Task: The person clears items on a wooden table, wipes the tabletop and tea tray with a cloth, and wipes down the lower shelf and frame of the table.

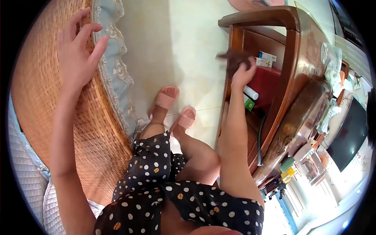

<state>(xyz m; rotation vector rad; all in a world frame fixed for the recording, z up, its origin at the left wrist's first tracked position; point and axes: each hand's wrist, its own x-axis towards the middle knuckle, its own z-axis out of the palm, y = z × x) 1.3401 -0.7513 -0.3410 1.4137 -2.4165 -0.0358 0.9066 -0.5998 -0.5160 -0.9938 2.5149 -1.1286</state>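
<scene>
My right hand [244,74] grips a dark brown thing [236,58], smeared by motion, whose kind I cannot make out. It is at the open front of a wooden cabinet [290,43]. Inside the cabinet, close by, lie small white-and-blue boxes [264,62], a white cylinder [251,93] and a green box [248,104]. Over the edge of a woven mat [51,98] on the left, my left hand [78,53] has its fingers spread and curved, with nothing in it.
Pale floor tiles [150,47] lie between the mat and the cabinet, with my pink slippers [166,98] on them. A black cable [259,143] hangs by the cabinet. Several items crowd its top, near a dark television screen [348,135]. Lace trim [117,70] edges the bed.
</scene>
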